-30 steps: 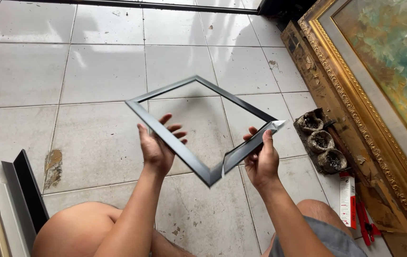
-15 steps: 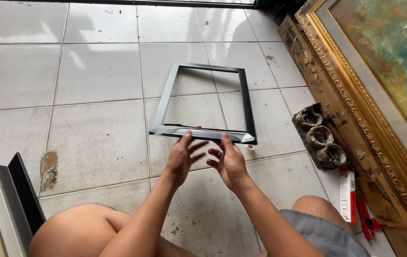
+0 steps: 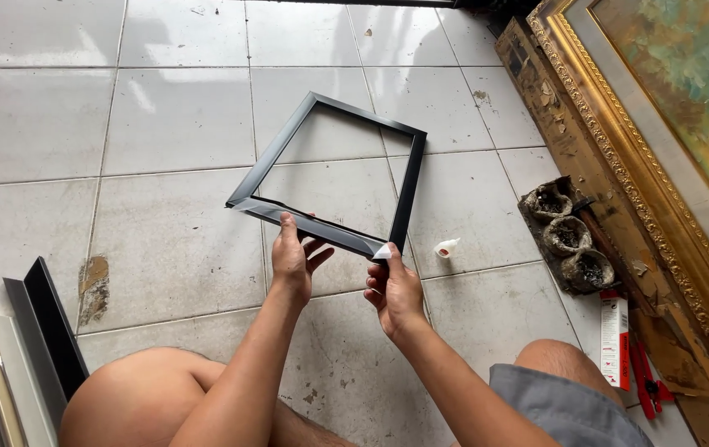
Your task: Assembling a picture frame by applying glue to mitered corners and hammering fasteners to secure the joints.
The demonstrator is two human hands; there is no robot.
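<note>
I see the black picture frame (image 3: 330,178), an empty square of dark moulding with no glass or backing, held tilted above the tiled floor (image 3: 147,116), its near rail toward me and its far corner pointing away. My left hand (image 3: 292,261) pinches that near rail around its middle, thumb on top and fingers underneath, while my right hand (image 3: 393,290) has its grip pressed on the near right corner, where a small white tab (image 3: 383,251) sticks out at the mitre. I judge the frame light and stiff along each rail but weak at the corner joints, so it is best taken on the rails close to a corner, with no twisting. On the floor just right of the frame lies a small white cap (image 3: 446,247). Further right sit three round clay holders (image 3: 568,236), then a large gilt-framed painting (image 3: 669,124). Moulding offcuts (image 3: 15,348) lean at lower left.
</note>
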